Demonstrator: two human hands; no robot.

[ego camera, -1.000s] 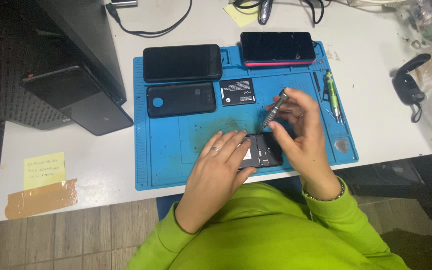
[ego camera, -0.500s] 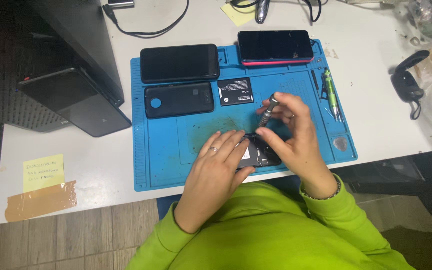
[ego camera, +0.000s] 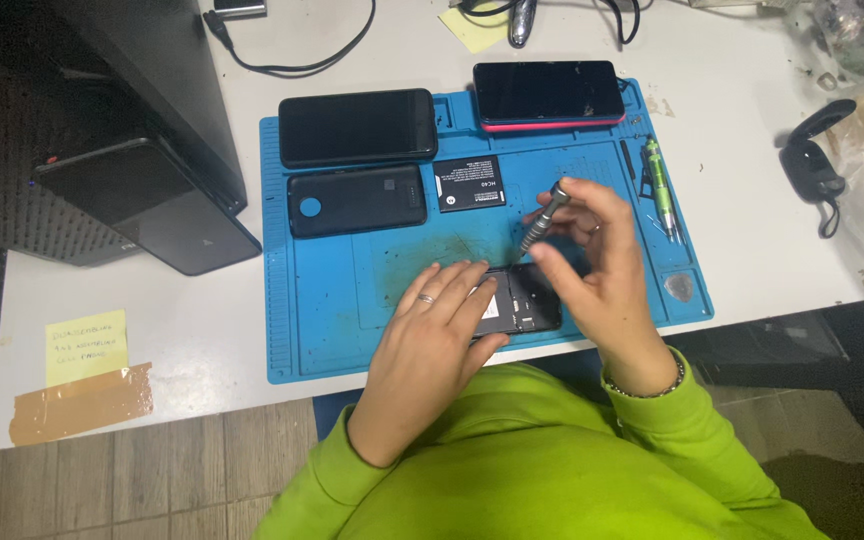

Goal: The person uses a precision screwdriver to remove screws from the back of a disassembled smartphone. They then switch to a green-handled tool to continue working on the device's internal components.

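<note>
An opened black phone [ego camera: 527, 305] lies near the front edge of a blue work mat [ego camera: 332, 290]. My left hand [ego camera: 432, 335] rests flat on the phone's left part and holds it down; a ring is on one finger. My right hand [ego camera: 592, 265] grips a grey metal screwdriver [ego camera: 544, 217], tilted, with its tip down at the phone's upper edge. Both arms wear bright green sleeves.
On the mat lie a black phone [ego camera: 357, 127], a black back cover [ego camera: 356, 200], a battery [ego camera: 469, 184], a red-edged phone [ego camera: 549, 95], a green tool [ego camera: 659, 176] and a pick [ego camera: 679, 287]. A black box [ego camera: 142, 205] stands left; cables, yellow notes, tape and a black holder [ego camera: 812, 165] surround it.
The screwdriver has tilted and its tip has come down to the phone's upper edge. My left hand stays on the phone.
</note>
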